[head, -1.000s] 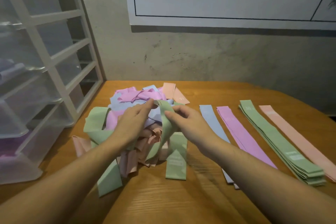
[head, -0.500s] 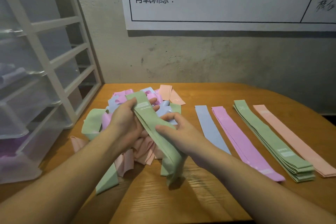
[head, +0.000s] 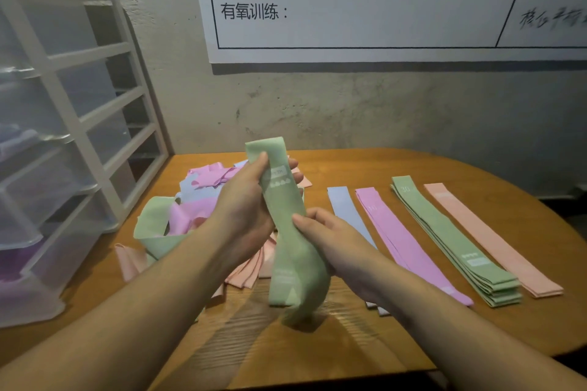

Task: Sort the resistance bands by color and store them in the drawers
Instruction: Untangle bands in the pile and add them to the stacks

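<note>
Roughly, by size:
counter: wood, visible grain, rounded right edge; bare stretch along the near side.
drawer unit: white frame, translucent plastic drawers, stands on the counter's left end just beside the pile; purple shows in a lower drawer.
poster: white sheet on the rough grey wall, printed and handwritten text.
pile: tangled flat bands, pink, lilac, blue, peach, green, left of centre.
sorted rows: blue band, pink stack, green stack, peach band, flat strips side by side right of the hands.
green band: smooth flat strip, white print, held up over the pile's near edge, lower end drooping.
left hand: grip curled round the band's upper part.
right hand: grip pinching the band's middle.
</note>
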Demonstrator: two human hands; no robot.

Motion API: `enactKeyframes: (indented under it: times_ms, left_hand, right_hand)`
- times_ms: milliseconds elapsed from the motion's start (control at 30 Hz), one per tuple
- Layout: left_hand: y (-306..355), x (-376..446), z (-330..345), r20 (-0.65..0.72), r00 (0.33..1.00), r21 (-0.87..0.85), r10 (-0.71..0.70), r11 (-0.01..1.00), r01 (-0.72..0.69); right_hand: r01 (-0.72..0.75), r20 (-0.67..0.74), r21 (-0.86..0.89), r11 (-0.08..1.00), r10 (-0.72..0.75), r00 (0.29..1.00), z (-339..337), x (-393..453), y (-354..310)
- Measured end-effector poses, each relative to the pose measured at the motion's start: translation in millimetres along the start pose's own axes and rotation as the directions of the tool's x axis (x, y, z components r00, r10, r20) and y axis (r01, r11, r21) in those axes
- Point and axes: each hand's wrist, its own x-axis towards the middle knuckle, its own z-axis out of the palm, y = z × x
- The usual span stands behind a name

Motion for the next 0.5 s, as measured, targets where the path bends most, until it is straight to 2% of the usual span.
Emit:
enactKeyframes:
  times_ms: [200, 300, 367, 500]
  left_hand:
    - [5.6, -0.4, 41.9, 0.065, 0.996, -0.261, -0.06, 0.962, 0.075]
    - [7.4, 8.4, 54.8, 0.043, 0.997, -0.393, -0.069, 0.916, 0.08]
    - [5.0, 13.5, 62.1, 0.045, 0.996, -0.402, -0.074, 0.912, 0.086]
    - [-7.2, 15.5, 78.5, 0.055, 0.996, -0.297, -0.076, 0.951, 0.089]
  right_hand:
    - [0.035, -0.045, 0.063, 0.997, -0.033, 0.998, -21.1, -18.8, -1.5]
    - [0.052, -0.075, 0.003, 0.999, -0.052, 0.996, -37.1, -30.2, -2.2]
    - [0.062, -0.094, -0.066, 0.996, -0.068, 0.993, -49.1, -36.3, -0.4]
    - [0.07, -0.118, -0.067, 0.995, -0.078, 0.99, -71.6, -48.2, 2.7]
